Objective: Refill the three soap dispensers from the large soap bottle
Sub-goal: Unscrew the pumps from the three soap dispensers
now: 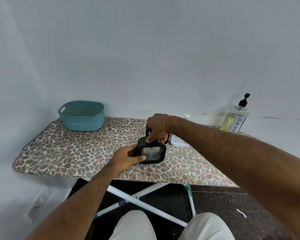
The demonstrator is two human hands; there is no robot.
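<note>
A square black-framed soap dispenser (152,154) with a clear ribbed body stands in the middle of the leopard-print ironing board (68,151). My left hand (126,158) grips its left side, thumb along the lower front edge. My right hand (156,129) comes down from above and pinches the pump top of that dispenser. A second black dispenser (148,131) stands right behind, mostly hidden by my right hand. A white dispenser (179,142) sits to the right, its pump (185,116) showing over my wrist. The large clear soap bottle (235,118), labelled dish soap, stands at the far right.
A teal plastic basket (82,116) sits at the back left of the board. A pale wall runs close behind the board. The board's white crossed legs (137,198) and my knees are below its front edge. A wall socket (36,207) is at lower left.
</note>
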